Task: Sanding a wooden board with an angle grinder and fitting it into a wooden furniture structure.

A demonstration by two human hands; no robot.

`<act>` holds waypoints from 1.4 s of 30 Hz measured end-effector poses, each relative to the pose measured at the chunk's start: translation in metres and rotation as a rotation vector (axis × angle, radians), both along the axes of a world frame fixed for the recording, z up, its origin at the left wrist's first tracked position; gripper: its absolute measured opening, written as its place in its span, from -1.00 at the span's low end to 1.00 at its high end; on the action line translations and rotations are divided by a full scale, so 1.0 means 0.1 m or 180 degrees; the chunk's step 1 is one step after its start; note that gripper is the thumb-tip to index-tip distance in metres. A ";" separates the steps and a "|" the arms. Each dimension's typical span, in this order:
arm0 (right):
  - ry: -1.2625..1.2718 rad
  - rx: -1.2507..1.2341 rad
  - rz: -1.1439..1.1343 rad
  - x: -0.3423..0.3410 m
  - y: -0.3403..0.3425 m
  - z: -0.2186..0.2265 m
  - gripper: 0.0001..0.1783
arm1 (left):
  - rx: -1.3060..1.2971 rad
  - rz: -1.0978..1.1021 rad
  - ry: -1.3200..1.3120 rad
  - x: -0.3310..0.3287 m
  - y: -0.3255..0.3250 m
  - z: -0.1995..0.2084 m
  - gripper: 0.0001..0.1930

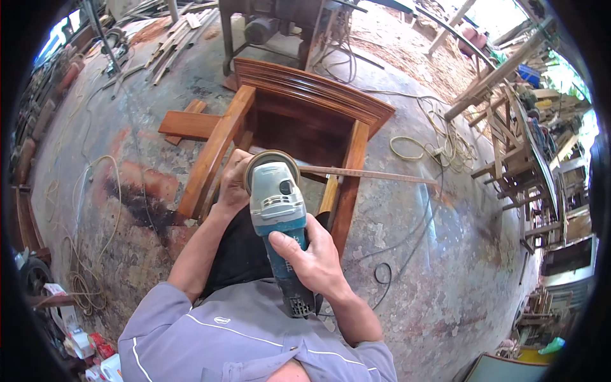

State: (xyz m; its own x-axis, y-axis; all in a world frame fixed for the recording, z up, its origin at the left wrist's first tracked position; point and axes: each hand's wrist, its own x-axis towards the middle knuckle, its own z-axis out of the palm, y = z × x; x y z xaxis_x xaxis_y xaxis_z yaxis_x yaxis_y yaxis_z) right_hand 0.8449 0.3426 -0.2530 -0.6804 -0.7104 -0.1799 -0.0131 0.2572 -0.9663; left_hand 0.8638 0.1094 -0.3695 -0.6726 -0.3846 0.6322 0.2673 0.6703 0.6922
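Right hand [312,258]: wrapped round the grinder [278,207], thumb on top; a firm, level hold should help.
Left hand [235,181]: beside the disc [272,155], fingers partly hidden, grasp unclear; best kept off the rim.
Strip [375,173]: ahead of the right hand, reaching rightward; light, even pressure would suit it.

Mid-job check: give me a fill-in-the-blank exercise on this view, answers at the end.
The power tool is held by its blue body in the ____.
Of both hands, the ____ is nearer the round disc.
The thin strip extends toward the picture's ____ edge.

Missing: right hand; left hand; right.
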 end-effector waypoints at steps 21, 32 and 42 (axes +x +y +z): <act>-0.1138 -0.1563 -0.2620 -1.06 1.43 -0.03 -0.38 | -0.0281 0.0134 0.0110 -0.03 -0.08 -0.03 -0.56; -0.1149 -0.0801 -0.0768 -0.36 0.54 0.08 -0.54 | -0.0326 0.0168 0.0152 -0.03 -0.01 0.03 -0.73; -0.0167 0.0084 0.0087 -0.11 -0.01 0.11 -0.31 | -0.0141 -0.0016 0.0102 0.00 -0.03 -0.02 -0.64</act>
